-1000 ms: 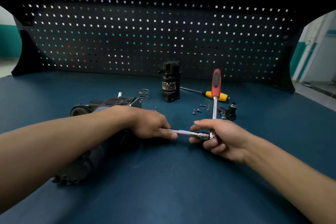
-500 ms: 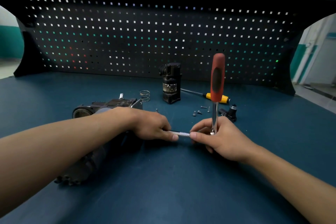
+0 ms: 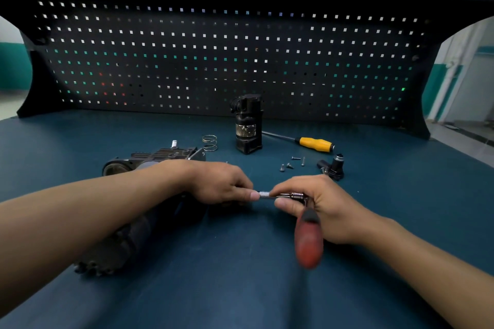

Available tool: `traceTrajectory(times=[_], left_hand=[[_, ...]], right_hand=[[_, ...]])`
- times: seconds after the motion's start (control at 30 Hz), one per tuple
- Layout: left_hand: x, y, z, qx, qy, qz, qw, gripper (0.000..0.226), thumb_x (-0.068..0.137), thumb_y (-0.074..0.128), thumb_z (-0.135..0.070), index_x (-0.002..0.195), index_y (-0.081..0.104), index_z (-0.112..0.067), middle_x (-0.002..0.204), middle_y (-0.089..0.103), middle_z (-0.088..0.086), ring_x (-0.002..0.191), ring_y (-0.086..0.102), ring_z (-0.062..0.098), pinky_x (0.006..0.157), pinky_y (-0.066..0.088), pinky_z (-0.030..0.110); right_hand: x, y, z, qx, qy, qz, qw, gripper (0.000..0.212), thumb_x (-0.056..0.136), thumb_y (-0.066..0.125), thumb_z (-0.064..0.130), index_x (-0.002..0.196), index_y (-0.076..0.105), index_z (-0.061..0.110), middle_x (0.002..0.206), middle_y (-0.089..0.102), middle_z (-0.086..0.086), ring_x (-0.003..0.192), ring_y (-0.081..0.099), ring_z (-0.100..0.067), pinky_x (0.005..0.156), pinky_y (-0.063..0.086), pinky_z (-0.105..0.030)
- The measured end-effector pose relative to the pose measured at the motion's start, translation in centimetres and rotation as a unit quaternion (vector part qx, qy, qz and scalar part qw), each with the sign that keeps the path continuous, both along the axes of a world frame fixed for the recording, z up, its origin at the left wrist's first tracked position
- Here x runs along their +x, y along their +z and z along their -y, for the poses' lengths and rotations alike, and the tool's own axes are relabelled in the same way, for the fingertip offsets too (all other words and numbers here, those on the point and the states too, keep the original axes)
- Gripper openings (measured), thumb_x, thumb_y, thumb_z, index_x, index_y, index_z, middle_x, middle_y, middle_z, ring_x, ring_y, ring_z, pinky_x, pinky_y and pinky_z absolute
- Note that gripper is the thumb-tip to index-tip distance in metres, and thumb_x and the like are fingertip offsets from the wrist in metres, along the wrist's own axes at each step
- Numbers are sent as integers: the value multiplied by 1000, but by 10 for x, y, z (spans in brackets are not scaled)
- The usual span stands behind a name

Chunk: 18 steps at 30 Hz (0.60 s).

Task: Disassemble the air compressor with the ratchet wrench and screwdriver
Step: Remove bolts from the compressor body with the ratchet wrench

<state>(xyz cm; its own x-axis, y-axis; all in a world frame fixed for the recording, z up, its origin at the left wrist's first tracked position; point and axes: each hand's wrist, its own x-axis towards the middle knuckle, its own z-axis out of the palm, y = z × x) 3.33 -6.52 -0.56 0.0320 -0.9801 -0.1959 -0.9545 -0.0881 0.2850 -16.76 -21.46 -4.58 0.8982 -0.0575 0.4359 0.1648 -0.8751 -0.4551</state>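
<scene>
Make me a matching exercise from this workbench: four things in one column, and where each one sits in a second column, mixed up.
Things
1. red-handled ratchet wrench
2. yellow-handled screwdriver
3. coiled metal spring
4. small silver screws

Places
A. just left of the upright black block
B. scattered on the blue mat beyond the right hand
C. gripped in the right hand, handle pointing towards the camera
D. lying flat, just right of the upright black block

Pairs: 1-C, 2-D, 3-A, 4-B
</scene>
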Motion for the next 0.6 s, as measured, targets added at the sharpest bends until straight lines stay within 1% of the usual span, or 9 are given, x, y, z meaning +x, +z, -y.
traceTrajectory(times=[0.03, 0.07, 0.1, 0.13, 0.2, 0.27, 0.4, 0.5, 0.6], left_hand=[[0, 0, 0, 0, -4, 6, 1000, 44, 100, 42, -56, 75, 53, -21, 66, 52, -9, 61, 45, 8, 61, 40, 25], [0, -1, 1, 1, -6, 10, 1000, 45, 100, 42, -57, 76, 53, -20, 67, 52, -8, 63, 46, 9, 64, 41, 27], [0, -1, 1, 3, -7, 12, 1000, 45, 99, 43, -57, 76, 54, -21, 67, 52, -9, 63, 46, 9, 64, 41, 26], [0, -1, 2, 4, -6, 12, 1000, 45, 99, 43, -57, 74, 53, -22, 65, 51, -11, 61, 45, 7, 61, 40, 23], [1, -2, 3, 4, -3, 11, 1000, 44, 99, 45, -57, 71, 53, -23, 61, 50, -12, 57, 43, 5, 55, 35, 16], [1, -2, 3, 4, 2, 8, 1000, 44, 99, 46, -56, 71, 53, -24, 60, 50, -11, 56, 43, 5, 54, 35, 15], [2, -2, 3, 4, 8, 6, 1000, 44, 99, 46, -57, 71, 54, -25, 60, 53, -12, 56, 46, 5, 54, 36, 15], [2, -2, 3, 2, 12, 13, 1000, 42, 99, 47, -57, 69, 54, -28, 58, 53, -16, 55, 46, 4, 54, 36, 16], [2, -1, 2, 3, 11, 11, 1000, 43, 99, 47, -57, 72, 55, -24, 60, 54, -12, 56, 47, 6, 55, 38, 17]], right_hand=[[0, 0, -1, 26, -3, -15, 1000, 13, 98, 62, 37, 103, 69, 27, 89, 70, 9, 84, 66, -8, 78, 54, -37], [0, 1, -2, 61, -13, -37, 997, 17, 99, 62, 34, 101, 70, 19, 87, 70, 0, 82, 66, -15, 78, 54, -39], [0, 2, -4, 104, -23, -57, 993, 25, 99, 62, 36, 99, 69, 12, 87, 69, -11, 76, 64, -20, 75, 54, -41], [0, 4, -6, 151, -30, -73, 985, 34, 98, 59, 41, 98, 69, 8, 86, 68, -16, 67, 60, -17, 65, 52, -37], [1, 6, -10, 230, -54, -96, 967, 38, 99, 54, 46, 96, 70, 11, 79, 72, -8, 53, 50, -10, 48, 41, -22], [4, 10, -14, 310, -98, -112, 939, 36, 100, 54, 46, 94, 71, 15, 78, 76, -5, 46, 44, -12, 40, 33, -19], [7, 14, -17, 419, -143, -130, 887, 36, 96, 58, 48, 100, 68, 13, 79, 77, -11, 40, 41, -9, 35, 26, -16], [8, 15, -17, 464, -146, -140, 863, 41, 95, 59, 49, 105, 65, 10, 82, 76, -15, 38, 38, -8, 33, 24, -16], [8, 15, -16, 494, -140, -150, 845, 48, 91, 62, 51, 110, 62, 7, 82, 76, -17, 38, 35, -7, 32, 23, -16]])
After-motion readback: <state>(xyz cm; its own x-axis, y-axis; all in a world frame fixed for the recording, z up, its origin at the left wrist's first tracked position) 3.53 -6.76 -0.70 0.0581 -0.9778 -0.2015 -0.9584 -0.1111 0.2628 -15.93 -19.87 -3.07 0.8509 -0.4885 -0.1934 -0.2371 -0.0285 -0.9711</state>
